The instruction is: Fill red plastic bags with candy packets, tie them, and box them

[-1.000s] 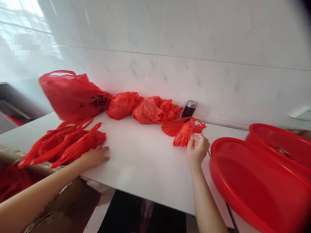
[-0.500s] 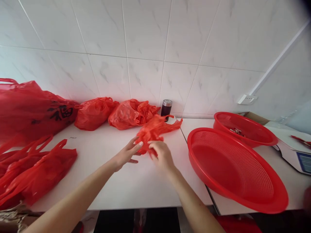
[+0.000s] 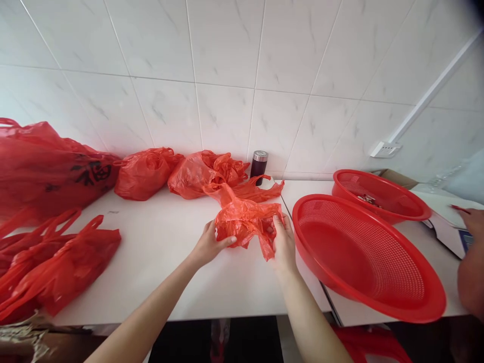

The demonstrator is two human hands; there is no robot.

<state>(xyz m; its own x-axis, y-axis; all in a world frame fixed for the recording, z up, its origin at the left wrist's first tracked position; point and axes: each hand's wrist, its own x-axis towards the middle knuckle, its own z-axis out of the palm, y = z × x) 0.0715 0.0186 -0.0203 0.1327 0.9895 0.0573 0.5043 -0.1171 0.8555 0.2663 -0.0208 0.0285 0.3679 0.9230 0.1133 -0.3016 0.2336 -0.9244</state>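
Note:
A crumpled red plastic bag (image 3: 245, 217) is stretched between my two hands above the white table (image 3: 181, 287). My left hand (image 3: 212, 243) grips its left side, thumb in front and fingers behind. On the other side, my right hand (image 3: 283, 239) pinches the bag's right edge, and a loose flap dangles beside it. More flat red bag plastic (image 3: 257, 190) lies just behind. Farther back, a filled red bag (image 3: 196, 174) rests near the wall, with a dark thermos (image 3: 259, 164) to its right.
A large red colander (image 3: 363, 257) stands at right, another red basket (image 3: 381, 194) behind it. A co-worker's hand (image 3: 472, 222) is over a scale (image 3: 446, 237) at far right. Red bags (image 3: 75, 262) lie at left, below a big printed red bag (image 3: 49, 171).
My hands have moved apart, spreading the bag between them; the right hand went rightward. A co-worker's hand has come into view at far right, by the red pen-like object on the scale.

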